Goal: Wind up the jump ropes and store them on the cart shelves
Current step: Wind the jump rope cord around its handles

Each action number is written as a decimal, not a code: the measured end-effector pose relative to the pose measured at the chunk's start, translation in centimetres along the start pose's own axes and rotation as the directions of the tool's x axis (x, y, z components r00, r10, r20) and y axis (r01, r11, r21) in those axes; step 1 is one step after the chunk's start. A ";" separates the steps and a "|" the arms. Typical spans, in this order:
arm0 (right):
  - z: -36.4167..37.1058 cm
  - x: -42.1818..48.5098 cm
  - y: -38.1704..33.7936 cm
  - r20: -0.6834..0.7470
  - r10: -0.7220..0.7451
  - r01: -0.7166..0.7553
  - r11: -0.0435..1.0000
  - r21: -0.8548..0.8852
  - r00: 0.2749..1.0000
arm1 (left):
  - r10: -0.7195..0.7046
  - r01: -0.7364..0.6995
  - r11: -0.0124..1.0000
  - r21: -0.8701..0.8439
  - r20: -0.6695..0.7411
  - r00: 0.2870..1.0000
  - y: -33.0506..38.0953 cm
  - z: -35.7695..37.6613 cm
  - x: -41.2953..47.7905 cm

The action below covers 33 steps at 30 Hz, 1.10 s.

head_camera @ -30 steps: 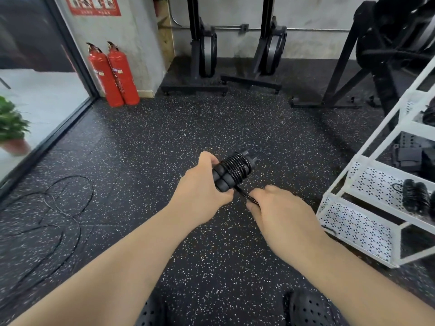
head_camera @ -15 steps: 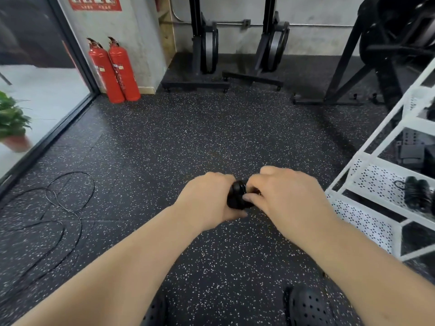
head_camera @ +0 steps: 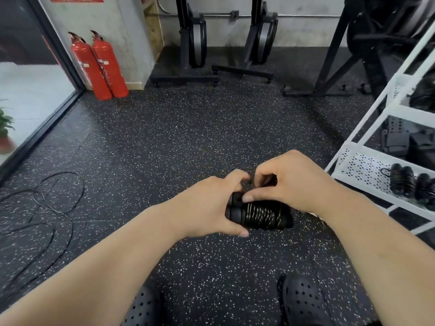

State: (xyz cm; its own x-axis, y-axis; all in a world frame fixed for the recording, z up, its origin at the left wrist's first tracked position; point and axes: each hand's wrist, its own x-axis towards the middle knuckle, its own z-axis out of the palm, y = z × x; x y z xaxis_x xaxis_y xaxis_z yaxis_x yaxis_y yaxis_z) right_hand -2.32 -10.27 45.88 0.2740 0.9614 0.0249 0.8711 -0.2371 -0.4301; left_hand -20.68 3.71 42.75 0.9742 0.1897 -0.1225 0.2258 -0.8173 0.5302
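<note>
A wound black jump rope (head_camera: 261,214), its cord coiled round two black handles, lies level between my hands at mid-frame. My left hand (head_camera: 209,205) grips the handle ends on the left. My right hand (head_camera: 292,182) sits over the top of the bundle, its thumb and fingers pinching the thin cord end. On the white cart (head_camera: 357,165) at the right, two wound ropes (head_camera: 409,181) lie on a perforated shelf. A loose black rope (head_camera: 49,203) sprawls on the floor at the left.
Two red fire extinguishers (head_camera: 98,67) stand by the wall at the back left, next to a glass door. Black gym machines (head_camera: 195,43) line the back wall. A potted plant (head_camera: 4,132) is outside the glass. My black shoes (head_camera: 303,302) show at the bottom.
The bundle has turned from pointing up and right to lying level. My right hand rose from below the bundle to its top and now pinches the cord end there.
</note>
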 end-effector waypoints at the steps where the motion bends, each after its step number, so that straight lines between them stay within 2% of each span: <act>1: -0.2 -0.1 0.2 -0.003 0.006 -0.005 0.999 0.031 1.000 | 0.001 -0.001 0.999 -0.033 0.005 1.000 0.1 0.0 -0.1; 9: -2.0 -0.7 1.0 0.144 0.049 -0.075 0.981 0.181 0.988 | 0.097 -0.094 0.991 -0.095 0.024 0.995 2.0 -0.8 -0.8; 13: -2.4 -0.7 1.3 0.160 0.036 -0.080 0.959 0.272 0.986 | 0.091 -0.089 0.942 -0.325 -0.007 0.996 2.6 -1.6 -1.5; 18: -1.1 -0.2 1.1 0.158 0.040 -0.127 0.799 0.588 0.987 | 0.055 -0.090 0.827 -0.554 -0.079 0.995 2.3 -2.0 -1.8; 21: 0.3 -0.2 0.5 0.129 0.176 -0.219 0.794 0.568 0.976 | 0.013 -0.114 0.750 -0.652 -0.158 0.987 1.6 -1.6 -1.4; 23: 1.7 0.0 -0.6 0.121 0.218 -0.242 0.702 0.670 0.968 | -0.042 -0.119 0.716 -0.688 -0.213 0.976 1.0 -1.5 -1.0; 26: 3.5 0.8 -2.2 0.133 0.279 -0.261 0.497 0.827 0.951 | -0.133 -0.112 0.688 -0.717 -0.277 0.952 0.5 -1.4 -0.5; 27: 4.0 0.9 -2.3 0.147 0.311 -0.290 0.490 0.822 0.939 | -0.166 -0.105 0.693 -0.714 -0.299 0.940 0.5 -1.4 -0.3; 29: 4.8 1.1 -2.6 0.166 0.310 -0.322 0.564 0.761 0.936 | -0.266 -0.063 0.692 -0.719 -0.335 0.904 0.1 -1.4 0.2; 33: 5.4 0.3 -3.4 0.214 0.222 -0.298 0.840 0.453 0.951 | -0.527 0.128 0.676 -0.726 -0.355 0.772 -2.5 -1.5 1.4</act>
State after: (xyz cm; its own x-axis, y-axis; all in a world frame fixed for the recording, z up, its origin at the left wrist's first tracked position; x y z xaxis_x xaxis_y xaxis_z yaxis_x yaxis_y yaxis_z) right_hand -7.44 -8.41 42.45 0.3670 0.8916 -0.2652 0.4651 -0.4228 -0.7778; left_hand -19.87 6.82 42.52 0.6325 0.7708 -0.0762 0.2769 -0.1332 0.9516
